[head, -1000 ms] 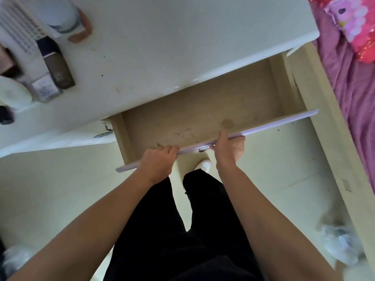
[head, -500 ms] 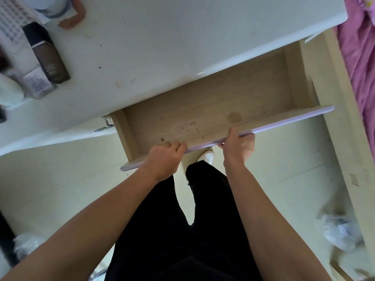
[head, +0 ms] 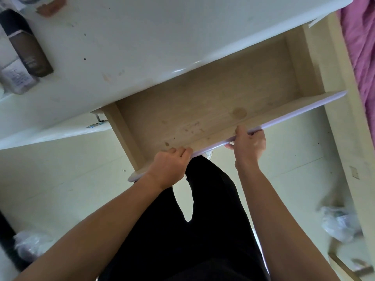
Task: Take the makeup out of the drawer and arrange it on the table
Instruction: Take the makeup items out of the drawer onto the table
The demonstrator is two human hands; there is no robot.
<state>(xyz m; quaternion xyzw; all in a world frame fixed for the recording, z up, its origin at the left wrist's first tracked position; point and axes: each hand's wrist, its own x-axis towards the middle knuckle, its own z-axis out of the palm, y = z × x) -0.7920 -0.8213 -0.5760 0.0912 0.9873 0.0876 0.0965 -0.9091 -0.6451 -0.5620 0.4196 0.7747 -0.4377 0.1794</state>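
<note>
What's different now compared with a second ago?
Nothing clearly moved; only the view shifted. The left hand and right hand still grip the front of the drawer at the same spots. It stays open with nothing showing inside, and the bottles stay on the table.

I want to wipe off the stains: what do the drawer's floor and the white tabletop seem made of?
Pale wood-grain drawer floor: likely matte laminated board or bare wood; faint grain lines, brown stains, no shine. White tabletop: probably glossy lacquer or laminate; bright glints along its rounded edge.
</note>
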